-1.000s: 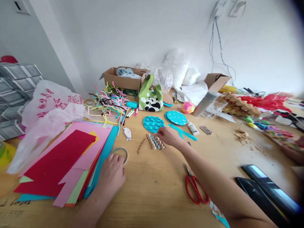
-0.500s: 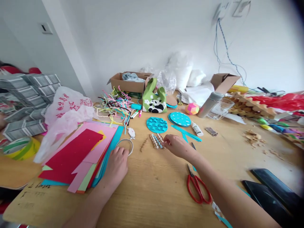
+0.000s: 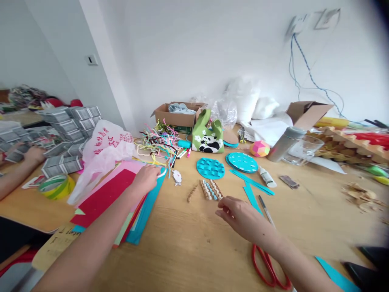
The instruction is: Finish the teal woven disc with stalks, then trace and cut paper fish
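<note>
My left hand [image 3: 147, 178] is closed on a thin white tape ring [image 3: 163, 172], held over the far corner of a stack of coloured paper sheets [image 3: 106, 194]. My right hand [image 3: 240, 217] hovers just above the wooden table [image 3: 194, 243], fingers loosely curved and apart, with nothing visible in them. It sits just short of several short rows of beads [image 3: 211, 190] and a twisted bead string [image 3: 192, 193]. Red-handled scissors [image 3: 267, 269] lie under my right forearm. Two teal dotted discs [image 3: 210, 168] [image 3: 242, 162] lie beyond the beads.
Teal paper strips [image 3: 252, 184], a glue tube [image 3: 266, 177], a panda bag [image 3: 208, 138], pipe cleaners [image 3: 158, 140], a cardboard box [image 3: 179, 115], a bottle [image 3: 285, 144] and a glass [image 3: 304, 150] crowd the back. At left are a plastic bag [image 3: 105, 150], a tape roll [image 3: 56, 186], stacked boxes [image 3: 69, 121] and another person's hand [image 3: 33, 156].
My left hand picked up the tape ring and carried it away over the paper stack. My right hand drew back from the beads toward me. The view swung left.
</note>
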The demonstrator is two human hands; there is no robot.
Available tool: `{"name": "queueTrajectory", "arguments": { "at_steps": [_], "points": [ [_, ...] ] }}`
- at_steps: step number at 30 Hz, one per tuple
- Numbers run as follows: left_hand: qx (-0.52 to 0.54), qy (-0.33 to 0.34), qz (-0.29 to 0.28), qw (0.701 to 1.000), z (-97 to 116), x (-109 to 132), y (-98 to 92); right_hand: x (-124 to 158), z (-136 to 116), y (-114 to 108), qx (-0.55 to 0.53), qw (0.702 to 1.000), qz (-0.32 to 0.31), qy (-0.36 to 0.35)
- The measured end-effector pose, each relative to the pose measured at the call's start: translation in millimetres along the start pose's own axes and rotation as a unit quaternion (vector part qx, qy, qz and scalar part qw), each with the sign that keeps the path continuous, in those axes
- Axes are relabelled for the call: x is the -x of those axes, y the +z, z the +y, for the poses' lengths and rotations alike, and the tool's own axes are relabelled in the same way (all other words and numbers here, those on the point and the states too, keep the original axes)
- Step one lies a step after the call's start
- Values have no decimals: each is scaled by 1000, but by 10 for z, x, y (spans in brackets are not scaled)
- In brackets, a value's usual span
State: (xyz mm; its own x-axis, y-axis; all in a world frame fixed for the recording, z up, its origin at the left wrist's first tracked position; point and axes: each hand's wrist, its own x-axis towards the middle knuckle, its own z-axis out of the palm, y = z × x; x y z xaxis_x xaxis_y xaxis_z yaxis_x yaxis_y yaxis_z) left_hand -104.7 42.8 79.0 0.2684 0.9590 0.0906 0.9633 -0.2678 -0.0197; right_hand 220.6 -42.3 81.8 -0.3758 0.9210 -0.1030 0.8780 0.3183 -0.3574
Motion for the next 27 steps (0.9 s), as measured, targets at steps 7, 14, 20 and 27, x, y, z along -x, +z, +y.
{"name": "queueTrajectory", "arguments": {
  "at_steps": [7,14,20,27],
  "points": [
    [-77,-92,10,993,-474,-388,-125,197,65,139,-46,999,-21,6],
    [-28,-93,-33,995,-802,-681,230,265,26,193,-84,996,-41,-7],
    [30,-79,-30,996,-923,-825,433,281,-72,96,-80,996,-34,-9],
    [187,-117,76,972,-551,-878,383,-103,224,-101,-203,977,45,50]
  ]
}}
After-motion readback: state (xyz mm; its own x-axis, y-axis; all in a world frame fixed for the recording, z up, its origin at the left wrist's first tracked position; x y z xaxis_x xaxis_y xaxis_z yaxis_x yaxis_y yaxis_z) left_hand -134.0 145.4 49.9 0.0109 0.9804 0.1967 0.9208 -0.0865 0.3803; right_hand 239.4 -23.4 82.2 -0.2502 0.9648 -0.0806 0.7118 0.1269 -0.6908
